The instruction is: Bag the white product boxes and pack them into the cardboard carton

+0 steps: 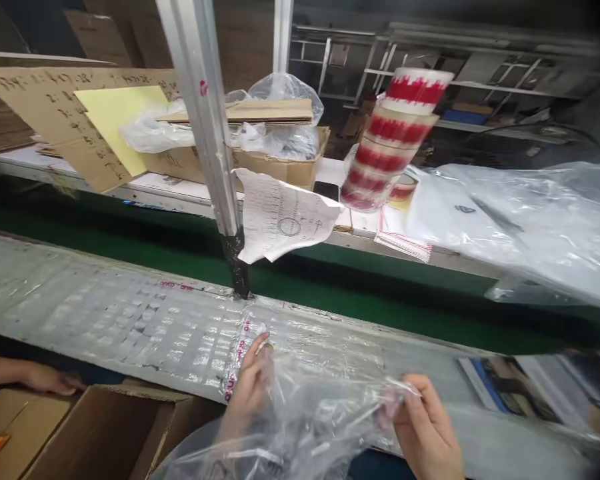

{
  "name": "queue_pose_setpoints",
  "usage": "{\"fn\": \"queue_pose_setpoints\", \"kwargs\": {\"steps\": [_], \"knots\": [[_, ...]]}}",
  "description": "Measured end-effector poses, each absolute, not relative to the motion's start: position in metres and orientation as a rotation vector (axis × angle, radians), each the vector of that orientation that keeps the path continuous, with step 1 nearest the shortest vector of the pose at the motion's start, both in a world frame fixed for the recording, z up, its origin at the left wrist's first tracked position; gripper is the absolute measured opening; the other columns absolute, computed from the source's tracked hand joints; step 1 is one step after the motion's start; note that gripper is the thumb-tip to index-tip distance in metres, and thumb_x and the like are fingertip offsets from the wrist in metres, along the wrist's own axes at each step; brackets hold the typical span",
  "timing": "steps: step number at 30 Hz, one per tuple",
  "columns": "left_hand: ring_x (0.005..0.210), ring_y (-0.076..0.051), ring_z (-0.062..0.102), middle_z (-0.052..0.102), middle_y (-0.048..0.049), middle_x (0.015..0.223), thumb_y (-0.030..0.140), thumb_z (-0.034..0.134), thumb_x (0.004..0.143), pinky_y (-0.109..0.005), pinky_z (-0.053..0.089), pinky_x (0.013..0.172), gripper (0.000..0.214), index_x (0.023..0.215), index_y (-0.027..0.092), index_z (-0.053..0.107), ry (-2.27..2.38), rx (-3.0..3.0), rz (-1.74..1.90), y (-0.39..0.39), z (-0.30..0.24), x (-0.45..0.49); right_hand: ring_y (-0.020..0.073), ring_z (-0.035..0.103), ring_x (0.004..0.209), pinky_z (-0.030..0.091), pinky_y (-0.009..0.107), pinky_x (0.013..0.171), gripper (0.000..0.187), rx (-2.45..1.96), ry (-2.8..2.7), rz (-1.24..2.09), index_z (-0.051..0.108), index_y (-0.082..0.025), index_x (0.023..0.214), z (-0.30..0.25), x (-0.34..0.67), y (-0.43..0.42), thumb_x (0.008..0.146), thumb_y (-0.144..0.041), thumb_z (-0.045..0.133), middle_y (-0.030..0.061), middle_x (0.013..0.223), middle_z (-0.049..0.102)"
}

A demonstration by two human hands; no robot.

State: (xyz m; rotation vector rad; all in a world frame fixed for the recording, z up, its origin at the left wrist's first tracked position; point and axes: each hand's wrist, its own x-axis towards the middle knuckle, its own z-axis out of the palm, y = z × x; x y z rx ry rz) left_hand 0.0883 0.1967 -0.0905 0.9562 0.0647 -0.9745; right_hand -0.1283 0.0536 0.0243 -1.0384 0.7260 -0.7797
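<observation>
A clear plastic bag stretches between my two hands above the front of the work surface, crumpled and hanging down toward the bottom edge. My left hand grips its left side, the fingers bent around the film and partly seen through it. With thumb and fingers pinched together, my right hand holds the bag's upper right edge. Whatever the bag may contain cannot be made out.
An open cardboard box stands at lower left, with another person's hand near it. A metal post rises behind the film-covered surface. Tape rolls and plastic sheets lie on the shelf; blurred flat items are right.
</observation>
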Motion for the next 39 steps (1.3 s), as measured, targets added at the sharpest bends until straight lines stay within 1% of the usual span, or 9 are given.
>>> {"fn": "queue_pose_setpoints", "kwargs": {"steps": [8,12,14,18,21,24,29,36,39], "knots": [[0.11,-0.029,0.065,0.073,-0.0116,0.108,0.035,0.09,0.057,-0.038,0.053,0.099,0.049,0.1,0.017,0.074,0.026,1.05,-0.84,0.212,-0.036,0.181,0.0127,0.046,0.053,0.036,0.024,0.05,0.039,-1.714,1.058,-1.106,0.06,-0.023,0.087,0.072,-0.191,-0.009,0.089,-0.061,0.06,-0.0016,0.063,0.053],[0.132,-0.039,0.05,0.06,-0.0174,0.135,0.074,0.08,0.057,-0.047,0.046,0.108,0.094,0.133,0.02,0.062,-0.415,1.064,-1.228,0.151,0.023,0.133,0.0122,0.05,0.061,0.039,0.024,0.057,0.04,-1.891,0.811,-0.766,0.062,-0.02,0.085,0.058,-0.194,-0.006,0.099,-0.053,0.045,-0.0006,0.069,0.055],[0.122,-0.04,0.058,0.064,-0.0181,0.127,0.081,0.072,0.059,-0.049,0.05,0.1,0.1,0.137,0.021,0.058,-0.654,0.927,-1.704,0.12,0.05,0.081,0.0103,0.046,0.06,0.035,0.023,0.058,0.037,-1.917,0.835,-0.677,0.06,-0.019,0.085,0.055,-0.189,0.0,0.1,-0.049,0.043,-0.0028,0.067,0.051],[0.071,-0.019,0.068,0.074,-0.0052,0.093,0.044,0.087,0.068,-0.024,0.046,0.058,0.071,0.13,0.03,0.056,-1.025,0.81,-2.4,0.078,0.077,0.01,0.0084,0.035,0.053,0.027,0.023,0.054,0.032,-1.904,1.083,-0.622,0.061,-0.018,0.081,0.069,-0.213,-0.007,0.094,-0.048,0.057,-0.0074,0.055,0.039],[0.05,-0.014,0.058,0.069,-0.0022,0.067,0.036,0.074,0.083,-0.023,0.035,0.046,0.023,0.101,0.022,0.07,-1.283,0.797,-2.483,0.042,0.077,0.001,0.0093,0.041,0.052,0.031,0.022,0.05,0.049,-1.765,0.919,-0.407,0.066,-0.016,0.067,0.082,-0.263,-0.022,0.088,-0.06,0.058,-0.0033,0.055,0.051],[0.047,-0.019,0.059,0.053,-0.0001,0.044,0.04,0.072,0.083,-0.029,0.043,0.049,0.023,0.075,0.018,0.071,-1.243,0.579,-2.433,0.004,0.068,-0.005,0.0129,0.051,0.053,0.041,0.024,0.05,0.063,-1.535,0.363,-0.093,0.072,-0.016,0.062,0.073,-0.306,-0.033,0.067,-0.078,0.067,0.0048,0.062,0.062],[0.024,-0.014,0.045,0.051,0.0056,0.046,0.036,0.071,0.082,-0.021,0.036,0.028,0.021,0.086,0.021,0.057,-0.828,0.387,-2.498,-0.04,0.059,-0.041,0.0126,0.046,0.038,0.044,0.031,0.043,0.074,-0.871,0.262,-0.487,0.03,-0.023,0.038,0.026,-0.331,-0.039,0.025,-0.081,0.074,0.0004,0.039,0.045],[0.038,-0.017,0.06,0.075,-0.0106,0.07,0.035,0.072,0.084,-0.019,0.041,0.035,0.024,0.092,0.019,0.055,-0.978,0.632,-2.309,-0.098,0.073,-0.067,0.0161,0.065,0.056,0.04,0.019,0.042,0.039,-0.895,0.632,-0.409,0.053,-0.02,0.086,0.007,-0.399,-0.117,0.07,-0.045,0.077,0.0043,0.078,0.071],[0.052,-0.024,0.069,0.078,-0.0134,0.089,0.041,0.084,0.072,-0.023,0.045,0.04,0.064,0.126,0.026,0.053,-0.975,0.673,-2.505,-0.103,0.066,-0.076,0.0082,0.049,0.04,0.029,0.017,0.036,0.036,-1.062,0.737,-0.465,0.057,-0.019,0.092,-0.004,-0.427,-0.17,0.079,-0.049,0.072,-0.0006,0.067,0.066]]}}
